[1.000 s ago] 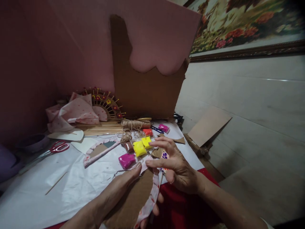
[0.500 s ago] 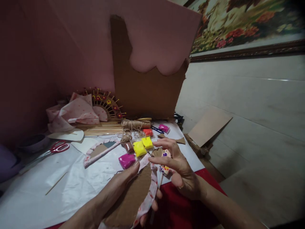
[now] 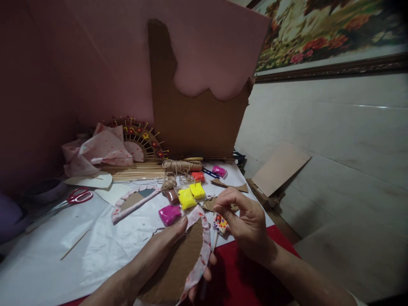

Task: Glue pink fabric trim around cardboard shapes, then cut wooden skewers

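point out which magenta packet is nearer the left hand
The magenta packet just beyond the left hand, in front of the brown packet; the other magenta packet is farther back, near the orange packet.

The left forearm (image 3: 124,274) is slanting in from the lower left, and the left hand (image 3: 170,236) is gripping: its thumb (image 3: 182,224) is lying extended on top, its fingertips (image 3: 211,258) are peeking out from underneath. The right forearm (image 3: 302,267) is angling in from the lower right; the right hand (image 3: 244,223) is hovering slightly higher — fingers bending inward, bunching at the thumb — apart from the left.
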The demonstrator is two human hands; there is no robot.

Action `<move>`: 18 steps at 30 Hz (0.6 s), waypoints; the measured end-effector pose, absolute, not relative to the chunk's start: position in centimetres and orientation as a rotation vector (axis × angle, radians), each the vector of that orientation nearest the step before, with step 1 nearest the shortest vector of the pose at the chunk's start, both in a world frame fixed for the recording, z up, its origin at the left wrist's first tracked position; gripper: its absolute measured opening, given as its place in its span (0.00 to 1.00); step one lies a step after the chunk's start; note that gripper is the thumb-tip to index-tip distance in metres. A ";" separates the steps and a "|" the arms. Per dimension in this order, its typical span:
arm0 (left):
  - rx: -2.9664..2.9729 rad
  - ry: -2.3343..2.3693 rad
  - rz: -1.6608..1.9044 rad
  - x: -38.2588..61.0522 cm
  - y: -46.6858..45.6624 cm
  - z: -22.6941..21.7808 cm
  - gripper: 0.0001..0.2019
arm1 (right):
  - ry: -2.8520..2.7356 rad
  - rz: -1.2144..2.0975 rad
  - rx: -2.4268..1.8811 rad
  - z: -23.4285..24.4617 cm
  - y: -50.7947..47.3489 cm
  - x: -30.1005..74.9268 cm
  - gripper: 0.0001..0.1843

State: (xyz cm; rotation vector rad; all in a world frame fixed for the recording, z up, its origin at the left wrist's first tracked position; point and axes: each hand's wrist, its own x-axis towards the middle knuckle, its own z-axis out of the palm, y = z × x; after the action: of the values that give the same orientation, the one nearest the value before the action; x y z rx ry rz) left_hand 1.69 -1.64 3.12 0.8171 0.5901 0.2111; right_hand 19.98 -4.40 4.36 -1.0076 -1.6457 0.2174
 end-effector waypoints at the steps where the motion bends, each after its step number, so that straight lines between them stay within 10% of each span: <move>1: 0.815 0.592 0.211 1.7 -1.7 3.2 0.36 | -1.641 0.250 -1.032 4.4 -4.3 19.9 0.07; 18: 0.939 0.685 0.182 2.1 -1.3 1.6 0.29 | -1.212 1.361 -0.914 2.0 -2.8 18.4 0.20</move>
State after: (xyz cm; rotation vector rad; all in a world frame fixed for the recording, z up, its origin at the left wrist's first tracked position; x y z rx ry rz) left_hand 2.15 -1.29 1.61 0.9392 0.6853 0.1821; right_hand 18.38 -2.79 2.04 -0.9138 -1.2117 1.3614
